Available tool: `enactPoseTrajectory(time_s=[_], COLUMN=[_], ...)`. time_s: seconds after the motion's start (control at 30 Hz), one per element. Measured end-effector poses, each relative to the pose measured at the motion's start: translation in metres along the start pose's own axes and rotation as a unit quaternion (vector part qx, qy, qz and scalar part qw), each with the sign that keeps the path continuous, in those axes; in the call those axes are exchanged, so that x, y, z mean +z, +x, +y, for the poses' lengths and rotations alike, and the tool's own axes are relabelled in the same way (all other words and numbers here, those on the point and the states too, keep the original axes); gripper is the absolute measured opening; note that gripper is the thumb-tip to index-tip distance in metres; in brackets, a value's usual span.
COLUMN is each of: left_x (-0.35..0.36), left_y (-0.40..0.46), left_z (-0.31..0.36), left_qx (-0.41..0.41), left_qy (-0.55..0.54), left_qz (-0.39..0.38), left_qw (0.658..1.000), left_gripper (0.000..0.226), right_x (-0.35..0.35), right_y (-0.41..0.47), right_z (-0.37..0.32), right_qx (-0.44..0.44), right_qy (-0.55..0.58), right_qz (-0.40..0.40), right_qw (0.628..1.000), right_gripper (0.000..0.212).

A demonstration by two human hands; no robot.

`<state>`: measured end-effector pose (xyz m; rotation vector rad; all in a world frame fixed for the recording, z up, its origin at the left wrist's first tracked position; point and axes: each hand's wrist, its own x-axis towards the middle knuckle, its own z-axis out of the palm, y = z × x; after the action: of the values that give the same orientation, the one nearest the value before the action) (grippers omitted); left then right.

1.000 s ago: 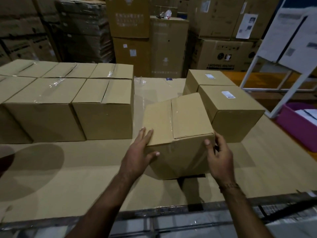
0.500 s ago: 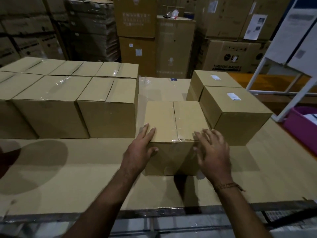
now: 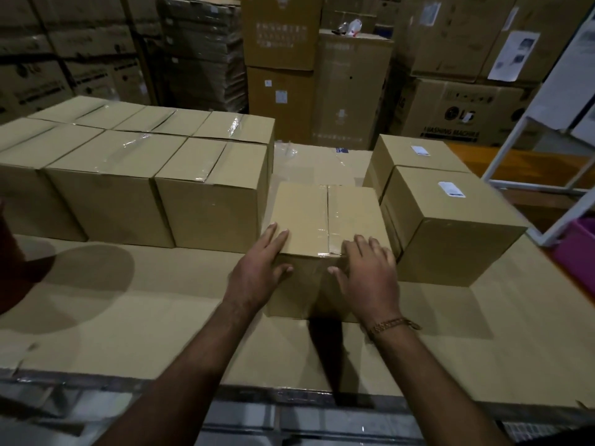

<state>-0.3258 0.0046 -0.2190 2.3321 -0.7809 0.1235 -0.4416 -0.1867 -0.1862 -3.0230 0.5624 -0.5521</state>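
Filling the background, stacked warehouse cartons [image 3: 450,107] rise behind a wide cardboard sheet [image 3: 128,317] that covers the work surface. On the left of the sheet stands a tight block of taped boxes [image 3: 128,188], two rows deep. On the right are two labelled boxes [image 3: 450,226], one behind the other, each with a small white sticker on top. The plain taped box [image 3: 322,214] rests flat on the sheet in the gap between the block and the nearer labelled box, close against both; whether it touches them cannot be told. Its near edge faces the person and its tape seam runs front to back. The left hand [image 3: 257,268] lies at the box's near left corner, fingers straight and flat on the top, thumb pressed to the front face. The right hand [image 3: 367,272] lies at the near right corner, fingers spread flat over the top edge, thumb on the front face. Neither hand curls round anything. A thin bracelet [image 3: 391,325] circles the right wrist
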Motion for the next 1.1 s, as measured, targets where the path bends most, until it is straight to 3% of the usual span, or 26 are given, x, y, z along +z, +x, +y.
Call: enactPoseTrajectory(time_s=[0.17, 0.47, 0.87, 1.1], left_x=[-0.003, -0.034, -0.079, -0.074], left_y=[0.016, 0.078, 0.184, 0.238], left_z=[0.000, -0.025, -0.085, -0.099], left_qx=[0.007, 0.082, 0.077, 0.036], left_qy=[0.034, 0.065, 0.100, 0.090], left_qz=[0.008, 0.047, 0.061, 0.031], left_qw=[0.999, 0.993, 0.990, 0.995], left_gripper=[0.078, 0.035, 0.043, 0.050], right_x=[0.008, 0.027, 0.066, 0.087], right_y=[0.020, 0.071, 0.173, 0.234], right_z=[-0.003, -0.010, -0.017, -0.021], right_qx=[0.006, 0.038, 0.064, 0.063], right_qy=[-0.044, -0.072, -0.087, -0.085], right_qz=[-0.033, -0.050, -0.035, -0.038], right_qw=[0.998, 0.995, 0.994, 0.994], right_gripper=[0.060, 0.066, 0.065, 0.064])
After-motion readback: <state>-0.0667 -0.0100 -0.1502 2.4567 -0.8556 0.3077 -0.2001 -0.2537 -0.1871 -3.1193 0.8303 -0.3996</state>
